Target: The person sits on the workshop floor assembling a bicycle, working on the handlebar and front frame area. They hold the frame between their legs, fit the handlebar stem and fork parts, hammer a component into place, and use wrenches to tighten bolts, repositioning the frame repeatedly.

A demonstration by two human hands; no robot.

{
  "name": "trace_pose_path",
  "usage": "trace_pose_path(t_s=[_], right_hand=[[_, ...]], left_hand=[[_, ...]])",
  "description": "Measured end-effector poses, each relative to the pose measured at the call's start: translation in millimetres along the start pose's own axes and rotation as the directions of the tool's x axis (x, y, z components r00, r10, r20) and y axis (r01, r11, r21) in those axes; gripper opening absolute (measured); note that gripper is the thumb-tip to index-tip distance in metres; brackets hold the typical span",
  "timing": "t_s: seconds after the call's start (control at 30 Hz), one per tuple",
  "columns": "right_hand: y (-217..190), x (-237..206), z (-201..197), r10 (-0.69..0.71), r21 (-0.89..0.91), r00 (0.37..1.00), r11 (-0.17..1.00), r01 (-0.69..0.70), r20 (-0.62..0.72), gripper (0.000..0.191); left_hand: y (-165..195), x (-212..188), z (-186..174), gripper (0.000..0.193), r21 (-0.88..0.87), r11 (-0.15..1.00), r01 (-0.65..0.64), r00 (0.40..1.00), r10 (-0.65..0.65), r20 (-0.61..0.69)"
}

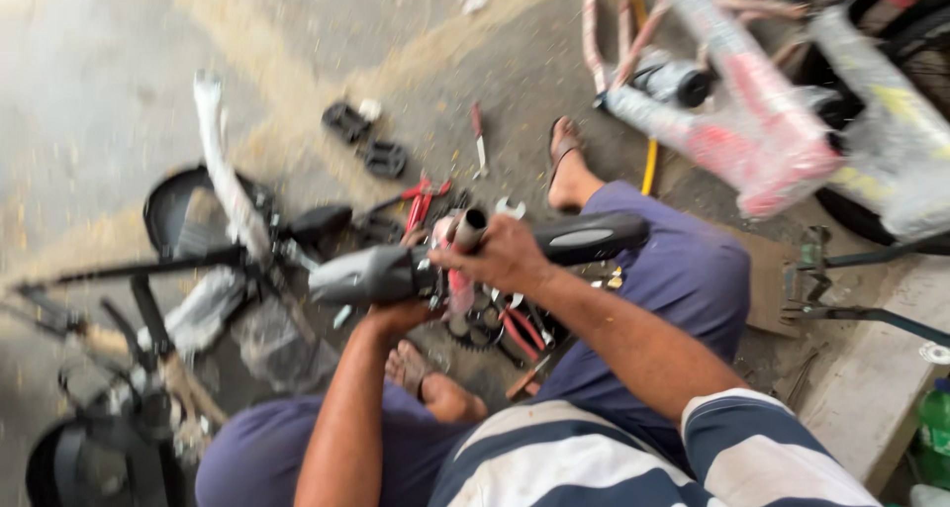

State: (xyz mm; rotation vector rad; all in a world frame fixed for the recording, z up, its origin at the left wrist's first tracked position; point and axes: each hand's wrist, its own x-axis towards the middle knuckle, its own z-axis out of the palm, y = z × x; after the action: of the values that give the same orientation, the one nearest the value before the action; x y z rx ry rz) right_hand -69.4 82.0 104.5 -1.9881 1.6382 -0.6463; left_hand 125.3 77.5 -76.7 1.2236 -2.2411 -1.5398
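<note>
striped shirt (594,458) nearest | hands: right (500,255), left (396,314) both gripping grey-black bicycle saddle (396,270)

Handlebar (475,255): grips grey and black, stem pink-red with a metal-grey end. Shirt (643,458): navy and white stripes. Trousers (683,270): purple-blue. Pedals (366,141): black, on grey concrete floor (89,82) streaked with tan dust. Pliers (421,202): red handles. Frame (762,121): pink-red and white under clear wrap. Tyre (915,47): black. Bottle (932,433): green. Hose (649,169): yellow. Sandal (562,141): dark straps.
</note>
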Motion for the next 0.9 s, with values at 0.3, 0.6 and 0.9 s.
trace_pose_path(t_s=[0.3,0.6,0.9], right_hand=[[-7,2,-22,-0.091,-0.001,0.968,0.996,0.093,-0.234,0.052],[-27,26,-91,0.223,0.820,0.904,0.537,0.198,-0.364,0.025],[31,5,-45,0.470,0.953,0.831,0.205,0.224,-0.297,0.028]], left_hand=[[32,-11,-26,0.098,0.147,0.955,-0.256,0.900,0.291,-0.326],[60,-44,55,0.069,-0.898,0.373,-0.235,0.657,-0.620,-0.429],[62,-25,-71,0.043,-0.557,-0.035,-0.830,0.536,-0.329,-0.778]])
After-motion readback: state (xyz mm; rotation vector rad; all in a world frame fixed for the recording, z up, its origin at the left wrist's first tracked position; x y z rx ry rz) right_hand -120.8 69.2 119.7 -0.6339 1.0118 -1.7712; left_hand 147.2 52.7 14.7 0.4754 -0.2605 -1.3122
